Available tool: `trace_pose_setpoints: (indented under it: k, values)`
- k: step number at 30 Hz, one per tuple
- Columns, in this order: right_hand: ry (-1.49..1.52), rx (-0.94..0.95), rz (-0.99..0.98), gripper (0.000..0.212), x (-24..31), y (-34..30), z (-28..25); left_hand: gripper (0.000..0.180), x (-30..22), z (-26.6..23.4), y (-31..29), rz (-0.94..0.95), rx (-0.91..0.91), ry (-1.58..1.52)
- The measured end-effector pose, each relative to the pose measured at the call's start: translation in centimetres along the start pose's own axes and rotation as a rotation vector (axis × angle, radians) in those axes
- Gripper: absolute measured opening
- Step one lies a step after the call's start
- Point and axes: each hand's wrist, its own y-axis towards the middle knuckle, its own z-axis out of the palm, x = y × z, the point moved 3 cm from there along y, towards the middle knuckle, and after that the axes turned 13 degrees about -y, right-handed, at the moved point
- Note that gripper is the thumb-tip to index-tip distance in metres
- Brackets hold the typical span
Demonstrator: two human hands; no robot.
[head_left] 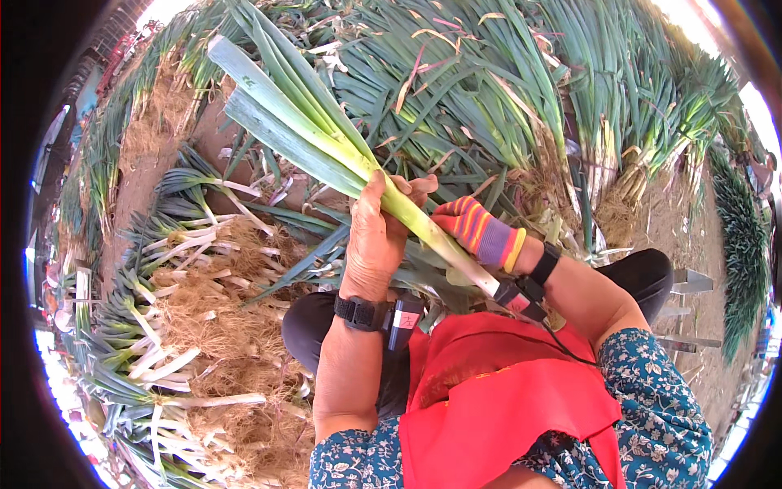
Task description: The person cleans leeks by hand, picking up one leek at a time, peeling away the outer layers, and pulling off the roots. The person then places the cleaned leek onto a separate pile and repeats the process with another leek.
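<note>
A large, thick green onion (411,218) lies slantwise before me, its broad leaves up to the left and its pale stem end down by my right wrist. My left hand (381,224), bare, is wrapped round the stem just below where the leaves fan out. Against the lower stem is my right hand (482,233), in an orange, yellow and purple striped glove. Its fingers are bent onto the stem, and its thumb is hidden. Both wrists wear black straps, with small dark devices at them. A red apron (513,399) covers my lap.
At left lies a heap of green onions with pale stems and tangled brown roots (216,306). A large pile of long green leaves (456,90) spreads ahead, with more bundles (607,155) at right. Metal bars (691,281) jut out beside my right knee (642,277).
</note>
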Motion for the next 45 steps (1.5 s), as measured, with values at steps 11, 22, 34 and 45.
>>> trace_pose_setpoints:
  k: [11,22,34,45]
  values:
    - [-0.512,-0.148,-0.332,0.022,1.6,-3.8,-2.1,0.04,0.1,-0.7,0.1,0.003,-0.117,-0.093]
    - [-0.615,-0.005,0.308,0.026,-1.9,-3.1,-1.9,0.045,-0.5,0.2,-0.3,0.054,-0.126,-0.239]
    - [-0.999,0.646,0.547,0.038,-15.9,-18.9,-4.4,0.046,-4.9,-3.2,-1.0,0.292,-0.288,-0.141]
    - [0.414,0.395,0.235,0.043,3.4,-7.5,-3.1,0.022,-6.8,-0.6,-2.0,0.326,-0.17,-0.139]
